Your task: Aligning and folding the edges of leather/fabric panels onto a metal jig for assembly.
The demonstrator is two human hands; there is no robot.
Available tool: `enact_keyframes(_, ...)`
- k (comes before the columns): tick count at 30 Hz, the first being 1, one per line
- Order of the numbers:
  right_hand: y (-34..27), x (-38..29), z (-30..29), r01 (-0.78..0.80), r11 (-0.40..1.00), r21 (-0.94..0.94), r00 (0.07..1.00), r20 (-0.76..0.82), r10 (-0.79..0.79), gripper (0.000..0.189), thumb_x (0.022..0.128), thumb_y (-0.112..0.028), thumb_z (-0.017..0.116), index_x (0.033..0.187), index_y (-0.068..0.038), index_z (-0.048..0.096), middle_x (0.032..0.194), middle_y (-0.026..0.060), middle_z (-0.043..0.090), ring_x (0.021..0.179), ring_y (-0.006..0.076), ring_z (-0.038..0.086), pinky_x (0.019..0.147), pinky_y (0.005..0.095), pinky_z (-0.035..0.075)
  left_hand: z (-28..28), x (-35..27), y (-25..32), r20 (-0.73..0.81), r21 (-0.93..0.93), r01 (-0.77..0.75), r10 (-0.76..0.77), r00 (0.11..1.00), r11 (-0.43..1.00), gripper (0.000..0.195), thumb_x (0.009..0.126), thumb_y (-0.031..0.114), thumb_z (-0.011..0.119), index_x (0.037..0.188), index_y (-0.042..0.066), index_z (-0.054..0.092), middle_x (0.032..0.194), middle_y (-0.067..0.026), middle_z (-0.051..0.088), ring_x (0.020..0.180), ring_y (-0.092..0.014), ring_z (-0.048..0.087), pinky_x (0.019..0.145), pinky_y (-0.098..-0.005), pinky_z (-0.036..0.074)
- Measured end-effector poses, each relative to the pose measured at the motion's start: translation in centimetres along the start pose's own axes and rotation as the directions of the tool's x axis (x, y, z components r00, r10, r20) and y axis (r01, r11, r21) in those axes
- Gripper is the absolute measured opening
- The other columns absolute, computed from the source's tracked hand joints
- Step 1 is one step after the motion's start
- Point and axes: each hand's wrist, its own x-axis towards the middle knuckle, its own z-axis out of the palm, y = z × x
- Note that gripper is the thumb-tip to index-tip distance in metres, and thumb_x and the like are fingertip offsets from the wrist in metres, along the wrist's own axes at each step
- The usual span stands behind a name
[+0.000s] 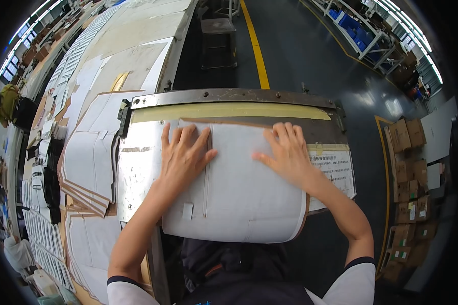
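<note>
A white sheet-material panel with brown edges (pixel 229 183) lies over the metal bed of a bench machine (pixel 141 167), its near edge curving down over the front. My left hand (pixel 185 148) rests on the panel's upper left, fingers spread, beside a vertical seam. On the upper right of the panel lies my right hand (pixel 286 152), fingertips near the far edge and thumb pointing left. Neither hand grips anything that shows. Beyond the fingertips run a yellow strip (pixel 233 111) and a bolted metal bar (pixel 233 97).
Similar panels are stacked (pixel 89 164) on the long table at left. A printed sheet (pixel 332 167) lies on the machine's right side. A stool (pixel 218 42) stands beyond, and cardboard boxes (pixel 404 171) are piled at right. Other people are at far left.
</note>
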Motion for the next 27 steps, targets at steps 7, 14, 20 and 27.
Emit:
enact_keyframes(7,-4.9,-3.7,-3.4,0.068,0.986,0.153,0.998,0.009,-0.07,0.043,0.084,-0.026,0.082,0.112,0.001,0.065,0.109,0.0168,0.058,0.107,0.0337,0.055,0.097,0.0475,0.043,-2.7,-6.0,2.0,-0.002,-0.118,-0.049,0.049,0.999,0.992,0.052,0.089,0.027,0.08,0.133,0.003,0.065,0.135,-0.0163,0.062,0.129,-0.035,0.058,0.122,-0.0559,0.035)
enact_keyframes(14,-8.9,5.2,3.9,0.165,0.896,0.411,0.979,-0.181,-0.098,0.032,0.085,-0.011,0.077,0.113,0.0,0.067,0.11,0.0118,0.061,0.106,0.0305,0.057,0.092,0.0422,0.047,-2.7,-6.2,0.9,-0.046,-0.21,-0.053,0.044,0.998,0.976,0.052,0.086,0.018,0.082,0.13,-0.001,0.063,0.134,-0.0166,0.062,0.126,-0.037,0.058,0.112,-0.0518,0.045)
enact_keyframes(20,-10.4,6.1,5.5,0.244,0.908,0.341,0.959,-0.224,-0.174,0.028,0.081,-0.001,0.067,0.109,0.001,0.069,0.107,0.0118,0.06,0.1,0.0293,0.056,0.087,0.0406,0.047,-3.3,-6.3,0.0,-0.011,-0.183,0.029,-0.031,0.999,0.983,0.057,0.085,0.018,0.082,0.133,-0.001,0.06,0.135,-0.0165,0.059,0.122,-0.037,0.057,0.106,-0.0486,0.045)
enact_keyframes(27,-10.5,6.0,5.7,0.279,0.917,0.286,0.939,-0.283,-0.197,0.029,0.081,0.0,0.065,0.109,0.004,0.069,0.104,0.0121,0.06,0.096,0.0294,0.057,0.084,0.041,0.048,-3.3,-4.3,-0.3,0.062,-0.097,0.018,-0.012,0.998,0.995,0.075,0.084,0.017,0.078,0.151,0.001,0.05,0.148,-0.0136,0.057,0.115,-0.031,0.056,0.105,-0.046,0.039)
